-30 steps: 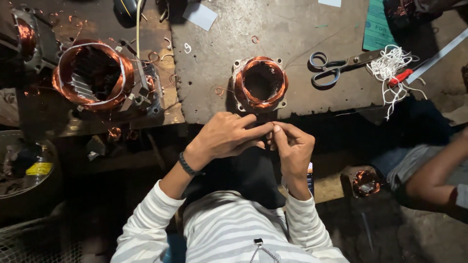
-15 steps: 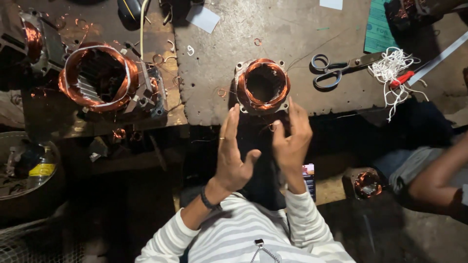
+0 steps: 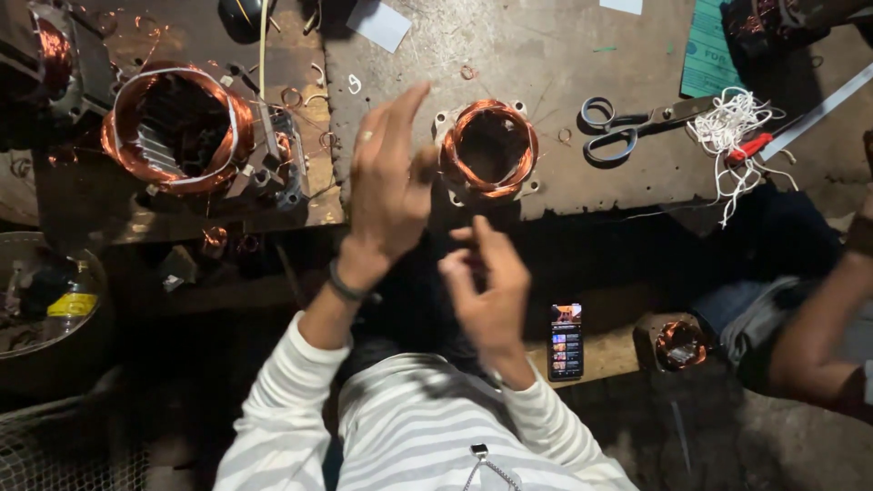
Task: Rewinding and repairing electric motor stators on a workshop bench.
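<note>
My left hand (image 3: 389, 182) is raised over the dark metal workbench (image 3: 546, 55), fingers spread and holding nothing. A ring is on one finger and a dark band on the wrist. Its fingertips are just left of a small stator wound with copper wire (image 3: 489, 148), which sits at the bench's front edge. My right hand (image 3: 486, 282) hangs lower, below that stator and in front of the bench, with thumb and forefinger drawn together. Whether something thin lies between them does not show. I wear a striped long-sleeved shirt.
A larger copper-wound stator (image 3: 177, 127) stands at the left. Scissors (image 3: 627, 127), a tangle of white string (image 3: 732, 127) and a red-handled tool (image 3: 750, 145) lie at the right. A lit phone (image 3: 566, 341) and another small stator (image 3: 680, 344) sit lower down. Another person's arm (image 3: 818, 336) enters from the right.
My hands were joined below the small stator, then rose to its sides. Now the left hand has lifted away to the left, and the right has dropped back toward my body.
</note>
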